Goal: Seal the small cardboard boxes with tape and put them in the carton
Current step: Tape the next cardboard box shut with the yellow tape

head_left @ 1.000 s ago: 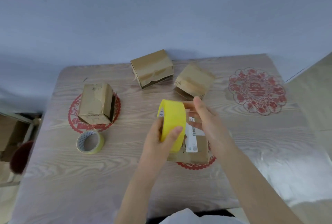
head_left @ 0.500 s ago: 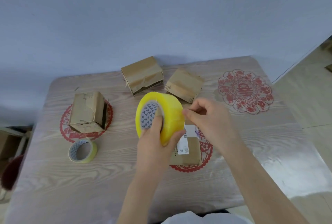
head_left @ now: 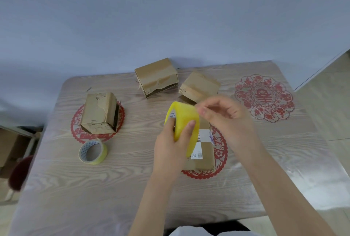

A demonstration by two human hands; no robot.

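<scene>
The left hand [head_left: 171,147] is gripping the big yellow tape roll [head_left: 184,125] from below, thumb hooked into the core and fingers wrapped over the band, holding it up on edge just above the labelled box [head_left: 202,152] that is lying on the red paper-cut mat [head_left: 219,152] at the front of the table [head_left: 94,188]. The right hand [head_left: 225,116] is curling in against the top of the roll, fingertips pinched narrow at the band's upper rim; whether they are actually gripping a free end is too blurred to tell. Compared with half a second back, the roll is turning more edge-on and the right hand is sitting a little higher on it, which suggests the person is hunting for the tape's end and not yet pulling any; no strip is showing between roll and box. So sealing of this box looks to be only starting. Farther out, three more small boxes are waiting: one [head_left: 99,114] standing on the left mat [head_left: 75,129], one [head_left: 157,76] at the back centre with a loose, torn-looking flap, and one [head_left: 199,86] just behind the right hand. A thinner, nearly spent roll [head_left: 92,151] is lying flat near the left box. The carton is not clearly showing anywhere in view.
</scene>
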